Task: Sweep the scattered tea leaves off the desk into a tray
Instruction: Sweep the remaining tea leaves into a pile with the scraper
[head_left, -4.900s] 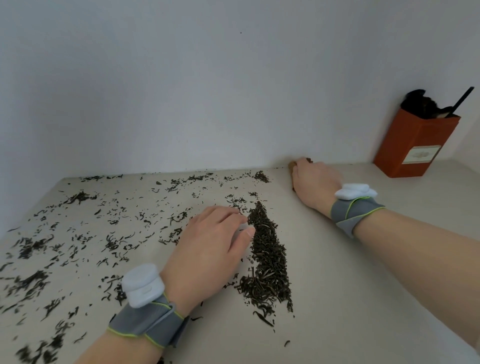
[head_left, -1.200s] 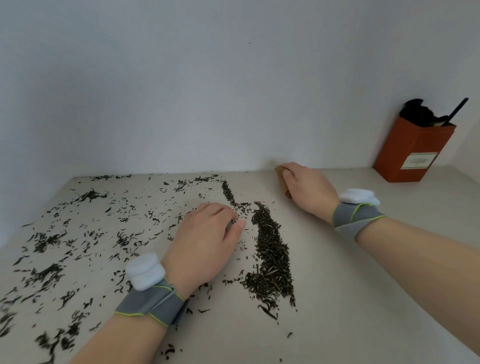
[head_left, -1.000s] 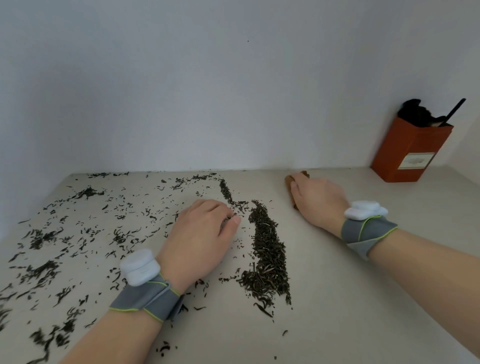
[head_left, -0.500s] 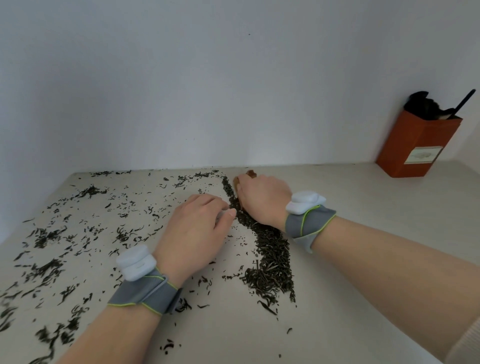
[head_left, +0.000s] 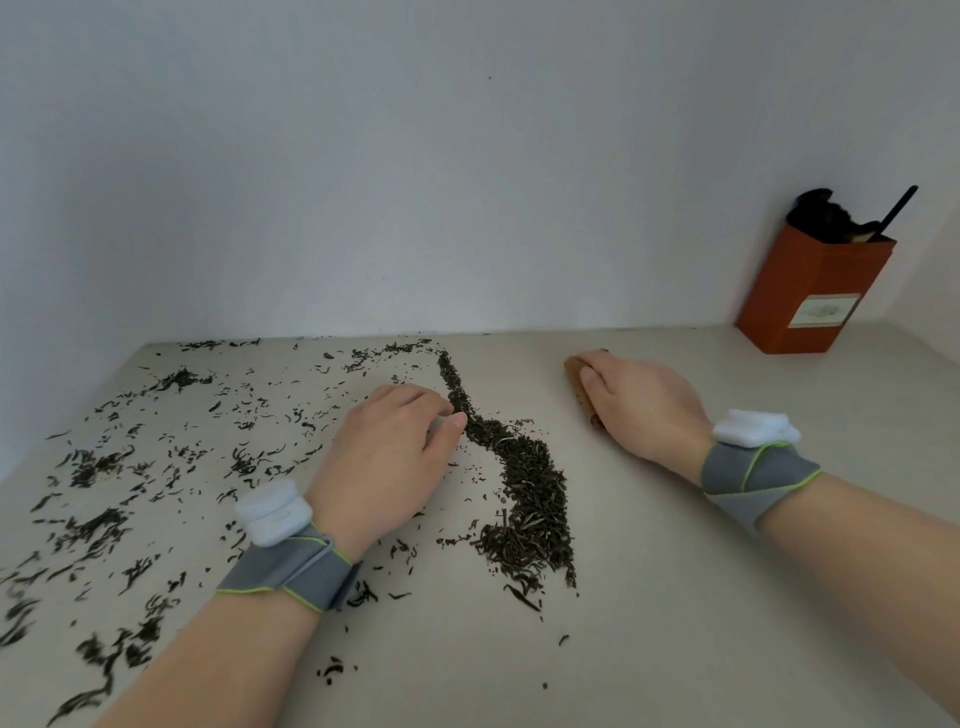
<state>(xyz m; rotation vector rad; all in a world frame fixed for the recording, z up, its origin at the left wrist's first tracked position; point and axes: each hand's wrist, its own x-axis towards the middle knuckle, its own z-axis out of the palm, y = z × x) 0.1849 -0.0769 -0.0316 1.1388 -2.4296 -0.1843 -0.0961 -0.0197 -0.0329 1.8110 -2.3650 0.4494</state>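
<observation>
Where the tea leaves (head_left: 524, 499) have been gathered on the desk (head_left: 701, 597), they form a long dark ridge whose axis runs from the back wall (head_left: 467, 182) toward the near edge, leaning slightly rightward as it comes nearer. At the wall end the ridge is a thin line; nearer the camera it swells into a broad, dense heap with ragged edges. Each leaf is a short, dark, twisted sliver. Left of the ridge, loose leaves (head_left: 156, 467) lie strewn in small clusters all the way to the desk's left side; right of the ridge the surface shows only a few stray bits.

Just left of the ridge, the left hand (head_left: 384, 462) lies palm down, fingers together and curled; something pale shows under the fingertips, but what it is cannot be told. Its thumb tip touches the ridge's narrow part. Right of the ridge and apart from it, the right hand (head_left: 639, 410) presses down on a brown wooden piece (head_left: 579, 379), fingers closed over it, only its far end showing. Both wrists carry grey straps with white pods. Far right of the ridge, against the wall, stands an orange-brown box (head_left: 810, 296) with dark utensils sticking out.
</observation>
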